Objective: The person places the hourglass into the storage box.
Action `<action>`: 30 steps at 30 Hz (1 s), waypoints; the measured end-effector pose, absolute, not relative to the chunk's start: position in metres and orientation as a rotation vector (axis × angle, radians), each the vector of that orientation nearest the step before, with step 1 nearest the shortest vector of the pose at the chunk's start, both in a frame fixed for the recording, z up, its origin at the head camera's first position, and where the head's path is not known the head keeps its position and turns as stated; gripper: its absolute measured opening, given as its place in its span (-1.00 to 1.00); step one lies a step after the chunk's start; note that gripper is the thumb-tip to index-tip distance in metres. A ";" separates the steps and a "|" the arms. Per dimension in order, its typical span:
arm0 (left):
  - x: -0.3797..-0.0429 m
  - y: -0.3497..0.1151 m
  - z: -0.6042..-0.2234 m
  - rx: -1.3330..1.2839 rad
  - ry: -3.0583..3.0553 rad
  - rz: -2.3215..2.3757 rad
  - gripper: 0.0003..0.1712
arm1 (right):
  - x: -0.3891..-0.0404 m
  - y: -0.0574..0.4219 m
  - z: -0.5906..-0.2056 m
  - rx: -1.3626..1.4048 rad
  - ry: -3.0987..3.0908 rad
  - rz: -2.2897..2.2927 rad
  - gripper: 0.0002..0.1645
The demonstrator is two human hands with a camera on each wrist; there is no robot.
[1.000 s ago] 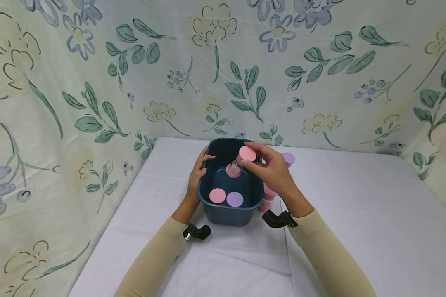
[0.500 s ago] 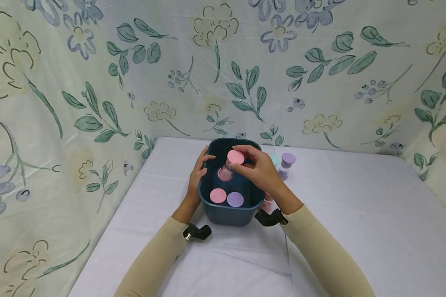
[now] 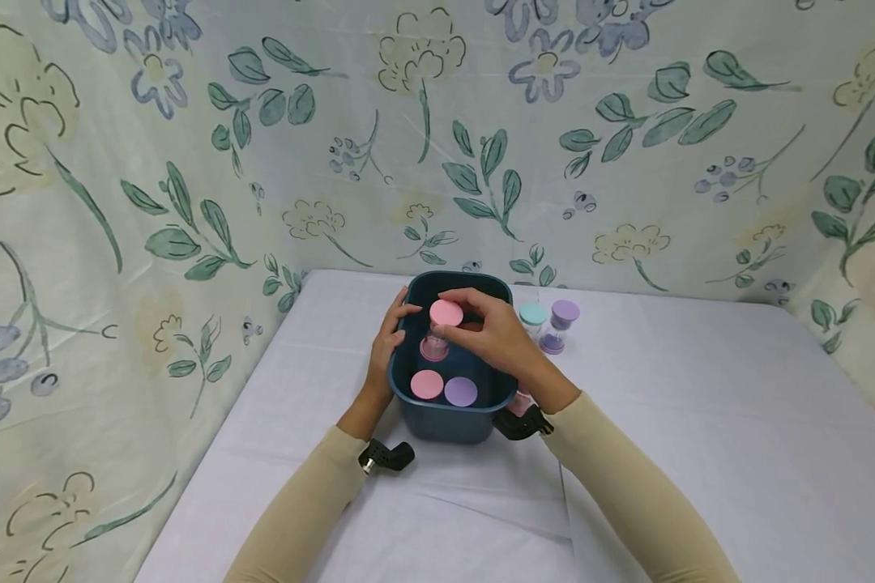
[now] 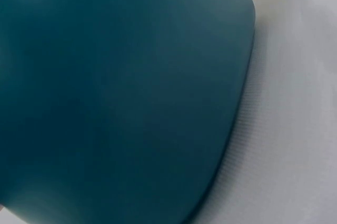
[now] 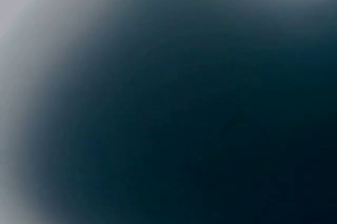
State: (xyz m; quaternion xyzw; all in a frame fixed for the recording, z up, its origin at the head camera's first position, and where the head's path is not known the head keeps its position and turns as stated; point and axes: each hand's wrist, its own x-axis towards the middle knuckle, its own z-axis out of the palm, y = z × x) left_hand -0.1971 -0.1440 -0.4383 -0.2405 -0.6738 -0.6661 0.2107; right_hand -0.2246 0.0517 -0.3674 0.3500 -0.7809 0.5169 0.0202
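My right hand (image 3: 497, 334) pinches a pink-capped sand timer (image 3: 446, 313) by its top, holding it upright inside a dark teal plastic bin (image 3: 448, 423). The timer's clear middle and pink base show below the fingers. My left hand (image 3: 388, 344) grips the bin's left rim, fingers hooked over the edge. At the near end inside the bin stand another pink sand timer (image 3: 427, 385) and a purple sand timer (image 3: 461, 392), seen from above. The left wrist view shows the bin's outer wall (image 4: 126, 97); the right wrist view is dark and blurred.
Right of the bin stand a mint-capped sand timer (image 3: 532, 315) and a purple one (image 3: 565, 312) with purple sand. A pink piece (image 3: 519, 402) shows beside the bin, mostly hidden by the right wrist. A floral curtain (image 3: 437, 162) hangs behind the white-covered table (image 3: 700, 421).
My right hand has moved left with the pink sand timer, farther over the bin's inside. The mint and purple timers at right have come into fuller view. My left hand stays put.
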 end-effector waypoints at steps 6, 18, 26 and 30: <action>-0.197 -0.144 -0.438 -0.668 -1.884 -1.851 -0.49 | -0.225 0.052 -0.370 1.072 -2.486 1.512 -0.40; -0.209 -0.145 -0.455 -0.646 -1.887 -1.831 -0.49 | -0.225 0.054 -0.372 1.099 -2.563 1.414 -0.43; -0.218 -0.147 -0.465 -0.641 -1.861 -1.804 -0.45 | -0.224 0.051 -0.369 1.111 -2.618 1.305 -0.45; -0.219 -0.146 -0.466 -0.633 -1.874 -1.796 -0.43 | -0.225 0.051 -0.370 1.124 -2.672 1.236 -0.46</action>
